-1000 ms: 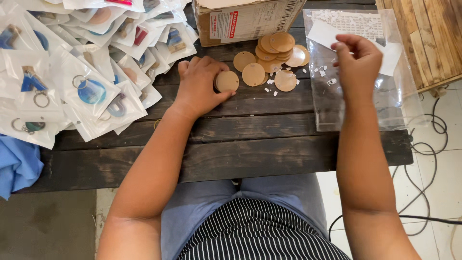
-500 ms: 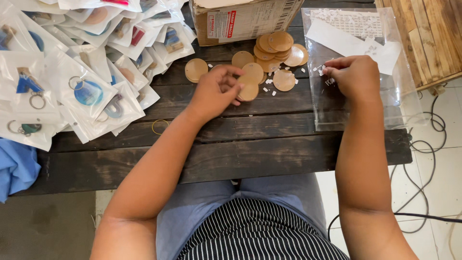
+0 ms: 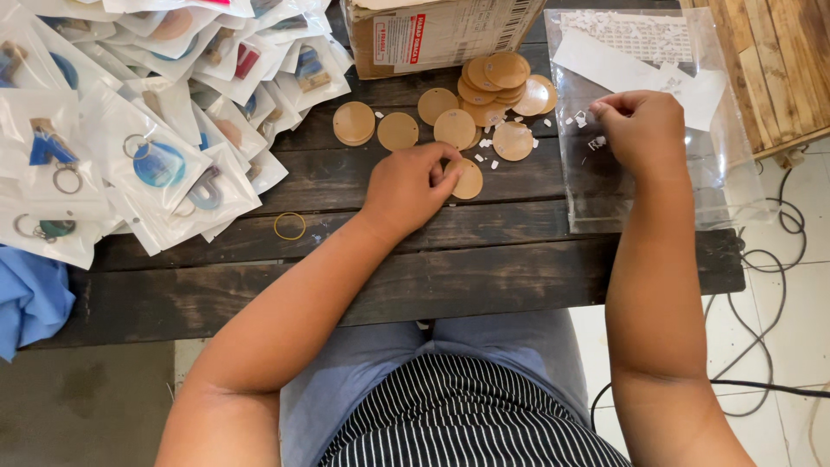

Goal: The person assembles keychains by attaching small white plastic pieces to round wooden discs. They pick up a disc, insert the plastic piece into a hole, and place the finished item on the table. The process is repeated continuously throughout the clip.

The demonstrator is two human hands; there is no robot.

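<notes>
A dark wooden surface is seen across the frame. At upper left, a heap of clear packets with keyrings inside is spread, too many to count. One cardboard box is set at top centre. One clear plastic bag, with white paper inside, is pinched at upper right by the right hand. Five single wooden discs and one small stack are laid below the box. One wooden disc is held in the grip of the left hand. One yellow rubber band is left at centre left.
</notes>
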